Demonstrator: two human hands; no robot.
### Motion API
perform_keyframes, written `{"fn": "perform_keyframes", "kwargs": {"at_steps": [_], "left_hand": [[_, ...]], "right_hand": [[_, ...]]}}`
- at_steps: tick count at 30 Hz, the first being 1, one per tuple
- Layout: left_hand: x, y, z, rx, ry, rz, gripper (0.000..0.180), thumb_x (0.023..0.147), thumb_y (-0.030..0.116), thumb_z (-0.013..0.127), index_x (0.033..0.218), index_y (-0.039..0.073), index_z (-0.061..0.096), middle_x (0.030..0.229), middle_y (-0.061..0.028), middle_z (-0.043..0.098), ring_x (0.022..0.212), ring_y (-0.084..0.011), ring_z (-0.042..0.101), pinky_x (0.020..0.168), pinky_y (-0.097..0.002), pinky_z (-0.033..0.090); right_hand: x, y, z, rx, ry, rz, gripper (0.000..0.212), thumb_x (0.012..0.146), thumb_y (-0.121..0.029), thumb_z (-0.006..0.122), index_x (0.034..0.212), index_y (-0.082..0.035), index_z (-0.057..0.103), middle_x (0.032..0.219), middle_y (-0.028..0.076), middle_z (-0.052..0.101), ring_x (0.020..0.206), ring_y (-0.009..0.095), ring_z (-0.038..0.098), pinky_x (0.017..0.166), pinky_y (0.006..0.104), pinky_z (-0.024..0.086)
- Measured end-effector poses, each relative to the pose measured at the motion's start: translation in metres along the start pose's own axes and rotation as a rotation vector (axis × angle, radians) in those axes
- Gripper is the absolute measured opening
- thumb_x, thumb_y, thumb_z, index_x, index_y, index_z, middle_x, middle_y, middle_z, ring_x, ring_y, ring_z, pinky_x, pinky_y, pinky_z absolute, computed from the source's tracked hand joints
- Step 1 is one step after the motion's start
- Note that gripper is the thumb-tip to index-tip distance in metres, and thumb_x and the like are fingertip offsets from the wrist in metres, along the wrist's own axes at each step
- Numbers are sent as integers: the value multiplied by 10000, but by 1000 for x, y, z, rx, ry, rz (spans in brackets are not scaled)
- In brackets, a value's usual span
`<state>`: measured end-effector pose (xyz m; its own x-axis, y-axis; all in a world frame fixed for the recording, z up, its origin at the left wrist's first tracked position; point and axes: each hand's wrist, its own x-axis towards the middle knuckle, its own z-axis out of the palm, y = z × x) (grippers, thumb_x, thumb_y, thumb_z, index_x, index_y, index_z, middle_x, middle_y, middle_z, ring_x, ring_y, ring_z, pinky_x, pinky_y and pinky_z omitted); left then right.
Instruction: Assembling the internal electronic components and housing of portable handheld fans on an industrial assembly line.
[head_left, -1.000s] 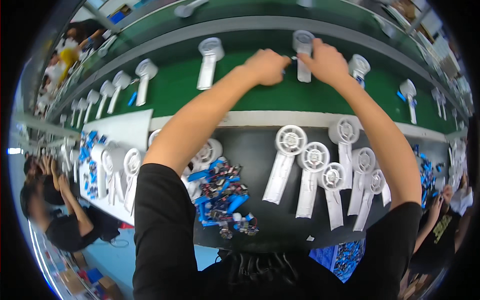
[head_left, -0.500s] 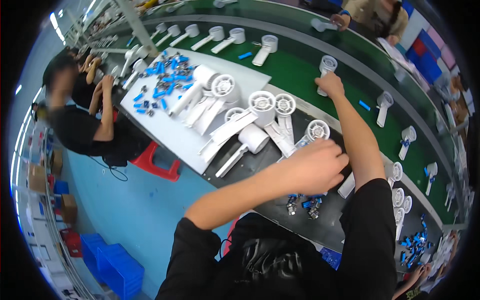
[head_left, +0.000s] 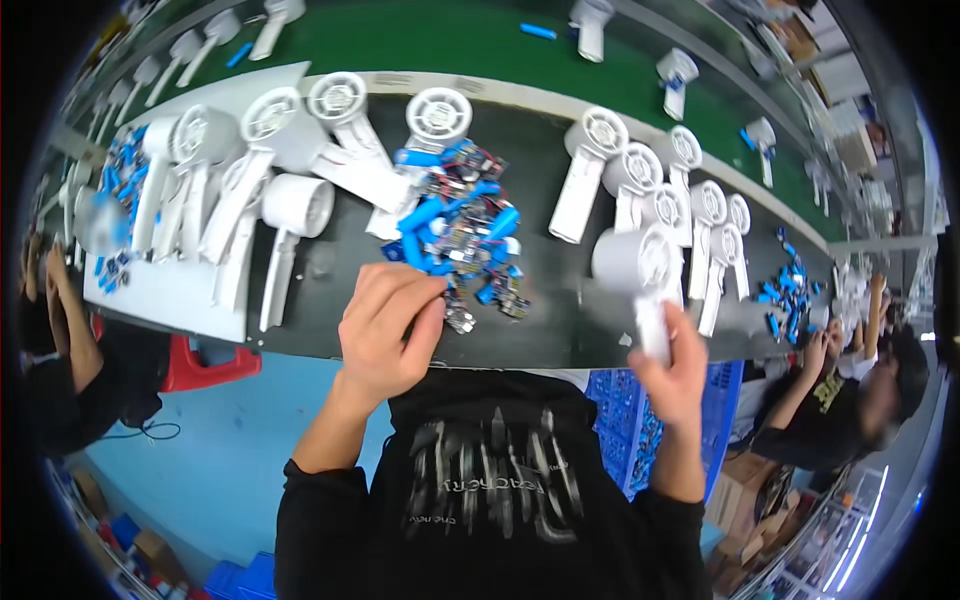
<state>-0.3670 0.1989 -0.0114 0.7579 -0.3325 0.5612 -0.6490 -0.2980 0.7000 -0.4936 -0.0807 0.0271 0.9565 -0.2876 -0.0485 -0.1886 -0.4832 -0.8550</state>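
Right hand (head_left: 672,365) clamped on handle of white plastic handheld fan (head_left: 640,270) — light, rigid, smooth; left hand (head_left: 385,330) pinching into pile of small blue cells and circuit boards (head_left: 462,235) — fiddly, fragile.

Brown cardboard boxes (head_left: 745,500) on floor at lower right, more cardboard boxes (head_left: 140,545) at lower left

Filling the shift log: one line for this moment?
left hand: picking at blue parts pile | right hand: grips white fan housing by handle
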Motion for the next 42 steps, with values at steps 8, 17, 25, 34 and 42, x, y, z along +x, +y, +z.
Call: {"fn": "perform_keyframes", "kwargs": {"at_steps": [8,17,25,34,42], "left_hand": [[-5,54,99,-140,-505,124,399,724,50,675,1095,-53,570,1154,-180,550,1083,-356,529,906,-423,433],[19,60,155,5,-517,32,471,750,115,675,1160,-50,512,1199,-192,494,1195,-392,432,982,-445,384],[48,41,44,252,-221,135,248,677,-31,664,924,-6,640,916,-101,577,857,-276,556,741,-350,452],[90,5,-9,582,-211,68,231,712,-32,646,935,26,656,858,-92,601,837,-267,550,716,-334,453],[117,-16,-7,677,-361,-54,189,772,126,660,936,33,668,865,-119,636,846,-302,565,766,-388,452]], "right_hand": [[-26,48,10,-369,57,-96,528,682,-76,659,1177,40,518,984,238,618,834,377,627,747,400,500],[1,66,-13,-374,98,-267,586,754,-152,701,1234,86,465,917,198,557,819,354,534,731,412,445],[13,67,-28,-329,20,-407,370,677,29,693,1040,25,623,685,81,483,584,217,482,520,319,387],[44,52,-28,-422,-11,-634,296,684,40,687,975,20,633,626,77,475,536,206,453,481,333,332],[47,54,-23,-336,179,-600,142,732,59,690,824,18,588,646,82,510,513,171,462,457,270,351]]}}
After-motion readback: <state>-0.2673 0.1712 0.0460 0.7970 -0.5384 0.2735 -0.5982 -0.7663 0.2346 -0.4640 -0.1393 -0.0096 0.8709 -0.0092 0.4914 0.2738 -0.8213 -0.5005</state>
